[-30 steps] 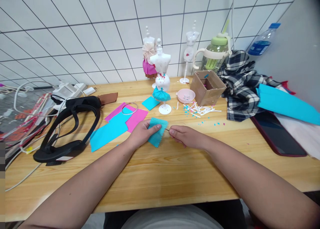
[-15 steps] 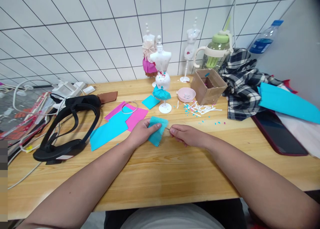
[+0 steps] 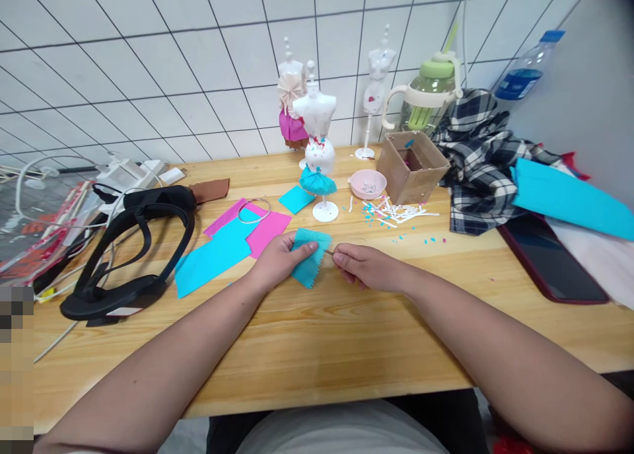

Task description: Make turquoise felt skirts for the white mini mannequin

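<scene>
A small piece of blue fabric [image 3: 306, 269] with a zigzag-cut edge is pinched between the thumb and fingers of my left hand [image 3: 278, 257]. Close by on the right, my right hand [image 3: 360, 264] is closed on a thin, needle-like tool [image 3: 329, 252], whose tip meets the fabric's right edge. Whether the tip pierces the cloth is too small to tell. Just behind my hands stands a white mini dress form [image 3: 317, 120] wearing a gathered blue skirt [image 3: 317, 181]. Blue cloth [image 3: 212, 264] and pink cloth [image 3: 270, 232] lie left of my hands, with a thin ring [image 3: 254, 220] on top.
Behind are two more dress forms [image 3: 293, 97] [image 3: 379, 77], a pink dish [image 3: 368, 193], a cardboard box [image 3: 413, 183] and white scraps [image 3: 396, 211]. On the right lie a plaid cloth [image 3: 478, 170] and a phone [image 3: 555, 262]. A black headset frame [image 3: 173, 256] sits left.
The view has shifted slightly. Both hands keep nearly the same pose, with the fabric and the thin tool still held.
</scene>
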Action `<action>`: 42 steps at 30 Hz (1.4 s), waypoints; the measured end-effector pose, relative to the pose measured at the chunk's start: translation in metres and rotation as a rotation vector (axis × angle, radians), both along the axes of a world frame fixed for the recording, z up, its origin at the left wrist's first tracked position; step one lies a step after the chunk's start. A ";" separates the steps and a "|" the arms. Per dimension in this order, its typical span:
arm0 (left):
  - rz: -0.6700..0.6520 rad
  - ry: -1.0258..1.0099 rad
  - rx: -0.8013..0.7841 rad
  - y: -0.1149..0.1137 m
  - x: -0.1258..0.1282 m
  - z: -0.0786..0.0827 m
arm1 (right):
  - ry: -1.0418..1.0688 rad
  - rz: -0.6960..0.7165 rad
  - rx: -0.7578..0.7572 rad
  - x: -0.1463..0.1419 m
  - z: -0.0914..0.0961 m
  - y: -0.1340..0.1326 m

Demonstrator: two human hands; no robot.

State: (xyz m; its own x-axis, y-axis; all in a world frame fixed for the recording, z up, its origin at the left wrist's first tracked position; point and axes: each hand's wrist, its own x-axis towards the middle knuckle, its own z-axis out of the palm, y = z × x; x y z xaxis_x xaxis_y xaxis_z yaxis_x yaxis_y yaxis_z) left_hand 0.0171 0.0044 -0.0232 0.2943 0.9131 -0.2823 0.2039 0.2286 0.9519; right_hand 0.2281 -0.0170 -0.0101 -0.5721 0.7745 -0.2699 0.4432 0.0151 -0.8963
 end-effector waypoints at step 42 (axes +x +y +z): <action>-0.001 0.008 -0.017 -0.001 0.002 0.004 | -0.006 0.006 0.017 0.000 -0.001 0.001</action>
State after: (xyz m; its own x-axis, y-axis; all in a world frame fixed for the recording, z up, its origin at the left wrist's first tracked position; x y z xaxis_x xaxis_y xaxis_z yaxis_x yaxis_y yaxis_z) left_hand 0.0187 0.0031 -0.0196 0.2930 0.9078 -0.3001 0.2118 0.2445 0.9462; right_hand 0.2285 -0.0162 -0.0115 -0.5755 0.7752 -0.2604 0.4485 0.0329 -0.8932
